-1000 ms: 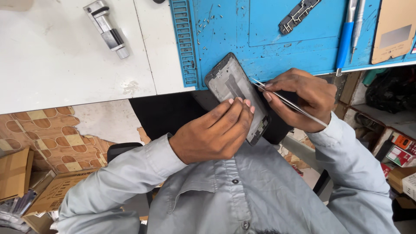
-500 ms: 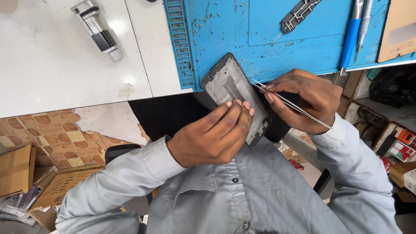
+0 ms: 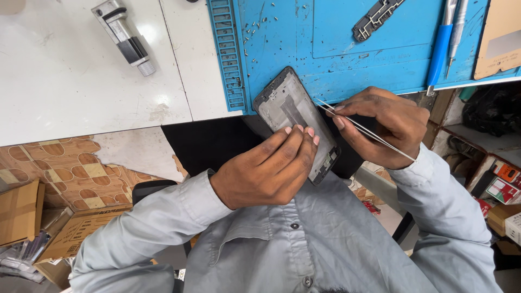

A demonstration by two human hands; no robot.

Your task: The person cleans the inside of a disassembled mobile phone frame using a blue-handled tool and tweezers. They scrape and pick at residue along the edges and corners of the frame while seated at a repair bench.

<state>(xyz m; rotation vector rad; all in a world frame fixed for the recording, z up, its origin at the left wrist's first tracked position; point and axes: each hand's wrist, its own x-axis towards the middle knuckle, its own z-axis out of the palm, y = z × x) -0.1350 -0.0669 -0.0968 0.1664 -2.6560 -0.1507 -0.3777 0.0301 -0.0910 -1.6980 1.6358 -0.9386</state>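
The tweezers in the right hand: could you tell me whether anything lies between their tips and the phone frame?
Nothing visible does. The tweezers reach the phone frame from its right edge; the left hand presses lower down, clear of the tips.

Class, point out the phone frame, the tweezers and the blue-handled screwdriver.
phone frame (image 3: 287, 106): head view, bare inner plate.
tweezers (image 3: 374, 134): head view, mid-shaft.
blue-handled screwdriver (image 3: 438, 54): head view, blue handle.

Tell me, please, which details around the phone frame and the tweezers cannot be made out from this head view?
- Lower half of the phone frame: covered by the left hand.
- Tweezers tips: too fine to show whether they grip anything.
- Loose screws on the blue mat: too small to tell apart.
- Blue-handled tool: top cut off by the edge.
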